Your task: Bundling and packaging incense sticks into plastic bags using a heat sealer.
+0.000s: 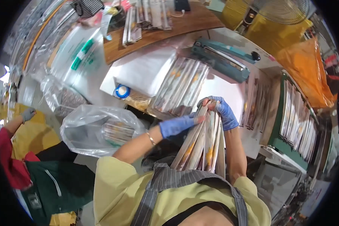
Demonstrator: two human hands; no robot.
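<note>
A fanned bundle of long narrow packets (201,143), clear-wrapped with white and orange print, hangs close in front of my chest. My right hand (225,115), in a blue fingertip-free glove, is closed round the bundle's upper end. From the left, my left hand (179,126), gloved alike, reaches across with its fingers closed on the front packets just below the top. Some of its fingertips are hidden among the packets. Beyond my hands, a row of similar packets (180,84) lies on the white worktop (218,88).
A teal bar sealer (222,60) stands at the back. To the left are a blue tape roll (122,91) and an open clear bag (98,128) holding packets. A green tray (286,147) of packets is at right. A co-worker's gloved hand (28,114) shows far left.
</note>
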